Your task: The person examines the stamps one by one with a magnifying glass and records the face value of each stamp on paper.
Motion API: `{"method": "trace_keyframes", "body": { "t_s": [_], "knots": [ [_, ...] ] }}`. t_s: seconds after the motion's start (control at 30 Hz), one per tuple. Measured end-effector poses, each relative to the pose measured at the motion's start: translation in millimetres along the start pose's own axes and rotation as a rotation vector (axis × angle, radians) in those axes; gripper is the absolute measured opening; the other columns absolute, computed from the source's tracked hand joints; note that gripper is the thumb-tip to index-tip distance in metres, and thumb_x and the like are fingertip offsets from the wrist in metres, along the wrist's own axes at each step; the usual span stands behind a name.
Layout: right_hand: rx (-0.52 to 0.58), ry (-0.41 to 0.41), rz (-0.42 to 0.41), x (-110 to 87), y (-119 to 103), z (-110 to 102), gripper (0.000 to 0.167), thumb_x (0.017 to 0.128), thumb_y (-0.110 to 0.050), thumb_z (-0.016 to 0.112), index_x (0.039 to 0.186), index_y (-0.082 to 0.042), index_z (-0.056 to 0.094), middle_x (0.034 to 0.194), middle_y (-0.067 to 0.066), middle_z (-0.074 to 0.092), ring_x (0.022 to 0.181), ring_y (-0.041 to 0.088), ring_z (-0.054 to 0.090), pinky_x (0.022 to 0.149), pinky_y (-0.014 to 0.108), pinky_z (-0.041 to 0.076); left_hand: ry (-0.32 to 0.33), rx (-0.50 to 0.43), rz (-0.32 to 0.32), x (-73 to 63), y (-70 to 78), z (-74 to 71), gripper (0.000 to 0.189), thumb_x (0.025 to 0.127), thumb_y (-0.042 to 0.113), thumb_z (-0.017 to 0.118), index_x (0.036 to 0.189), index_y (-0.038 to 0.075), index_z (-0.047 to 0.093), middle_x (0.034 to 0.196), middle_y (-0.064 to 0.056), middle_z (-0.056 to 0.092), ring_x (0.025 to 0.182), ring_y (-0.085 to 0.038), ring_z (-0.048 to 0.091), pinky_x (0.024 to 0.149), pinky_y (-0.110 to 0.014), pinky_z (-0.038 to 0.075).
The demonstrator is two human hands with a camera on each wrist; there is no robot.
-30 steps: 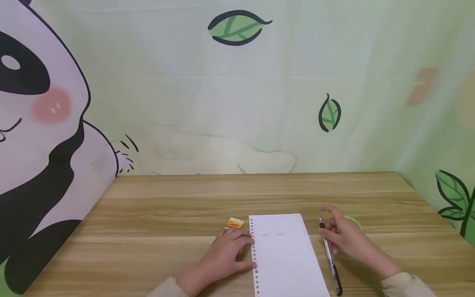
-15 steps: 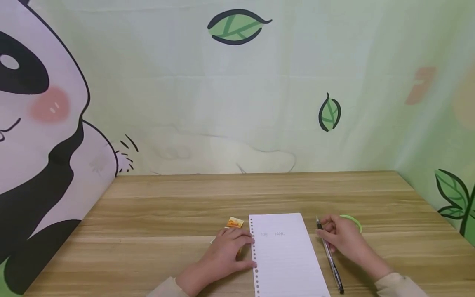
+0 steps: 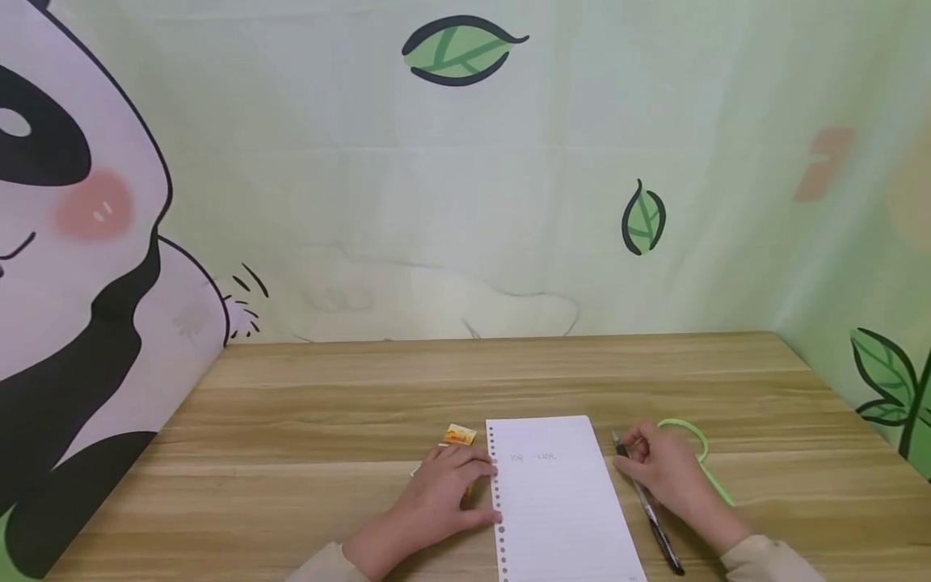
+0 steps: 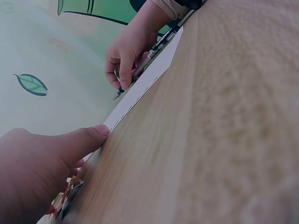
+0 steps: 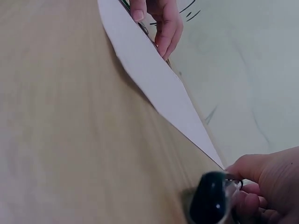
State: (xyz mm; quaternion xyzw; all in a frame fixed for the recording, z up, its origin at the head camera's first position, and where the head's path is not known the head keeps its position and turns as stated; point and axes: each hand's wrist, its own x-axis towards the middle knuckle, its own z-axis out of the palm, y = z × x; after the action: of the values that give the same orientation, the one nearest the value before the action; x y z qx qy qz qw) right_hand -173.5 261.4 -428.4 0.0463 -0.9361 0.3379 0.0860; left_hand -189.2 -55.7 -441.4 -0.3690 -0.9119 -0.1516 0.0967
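A sheet of lined paper [image 3: 556, 505] with punched holes down its left side lies on the table, two short bits of handwriting near its top. My left hand [image 3: 436, 495] rests at that punched edge, thumb and fingertips right on it, fingers relaxed. Partly covered by this hand is a small orange-and-yellow printed piece [image 3: 461, 435]. Right of the sheet, my right hand [image 3: 672, 475] pinches a black-and-clear pen [image 3: 646, 509] near its tip, between thumb and fingers. The pen's tip points away from me, and its dark end [image 5: 208, 198] looms close in the right wrist view.
Behind the right hand and wrist curves a light-green band [image 3: 701, 438], partly hidden. The wooden table [image 3: 327, 404] ends at a pale green cloth backdrop [image 3: 327, 162] printed with leaves and a large panda [image 3: 120, 275] on the left.
My right hand has shifted slightly left toward the paper, its raised index finger now lowered to the pen, whose tip moved left. More of the green band shows. The left hand stays in place.
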Motion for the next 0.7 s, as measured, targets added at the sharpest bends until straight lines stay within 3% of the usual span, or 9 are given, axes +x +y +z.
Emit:
{"method": "trace_keyframes", "body": {
  "t_s": [0.17, 0.4, 0.6, 0.7],
  "knots": [
    [-0.079, 0.03, 0.0, 0.0, 0.0, 1.5, 0.024, 0.08, -0.015, 0.073, 0.094, -0.002, 0.059, 0.064, -0.003, 0.054, 0.053, 0.003, 0.042, 0.051, 0.019, 0.037, 0.013, -0.006, 0.002, -1.0, 0.5, 0.5, 0.049, 0.077, 0.052, 0.073, 0.113, 0.018, 0.068, 0.121, 0.005, 0.063, 0.116, -0.017, 0.054, 0.102, -0.046, 0.041],
    [-0.102, 0.027, 0.016, -1.2, -3.4, 0.8, 0.026, 0.082, -0.016, 0.072, 0.098, 0.0, 0.059, 0.064, -0.002, 0.052, 0.05, 0.004, 0.041, 0.047, 0.019, 0.036, 0.003, 0.0, 0.001, -1.2, 1.2, -1.7, 0.049, 0.078, 0.052, 0.072, 0.113, 0.018, 0.068, 0.121, 0.005, 0.063, 0.118, -0.017, 0.054, 0.103, -0.045, 0.04],
    [-0.03, -0.013, 0.049, -1.4, -6.3, -1.5, 0.028, 0.083, -0.015, 0.07, 0.102, 0.002, 0.057, 0.065, -0.001, 0.052, 0.037, 0.003, 0.044, 0.035, 0.022, 0.04, 0.005, 0.021, 0.018, 0.0, 1.0, -2.4, 0.048, 0.08, 0.052, 0.071, 0.113, 0.018, 0.067, 0.121, 0.005, 0.063, 0.117, -0.017, 0.054, 0.104, -0.043, 0.04],
    [-0.062, -0.025, 0.029, -2.4, -6.6, -6.3, 0.029, 0.083, -0.017, 0.07, 0.102, 0.002, 0.059, 0.066, -0.001, 0.055, 0.041, 0.004, 0.046, 0.04, 0.02, 0.04, 0.001, 0.031, 0.027, -0.2, 0.9, -1.9, 0.048, 0.08, 0.051, 0.071, 0.113, 0.017, 0.067, 0.12, 0.005, 0.063, 0.117, -0.017, 0.054, 0.104, -0.042, 0.039]
  ]
}}
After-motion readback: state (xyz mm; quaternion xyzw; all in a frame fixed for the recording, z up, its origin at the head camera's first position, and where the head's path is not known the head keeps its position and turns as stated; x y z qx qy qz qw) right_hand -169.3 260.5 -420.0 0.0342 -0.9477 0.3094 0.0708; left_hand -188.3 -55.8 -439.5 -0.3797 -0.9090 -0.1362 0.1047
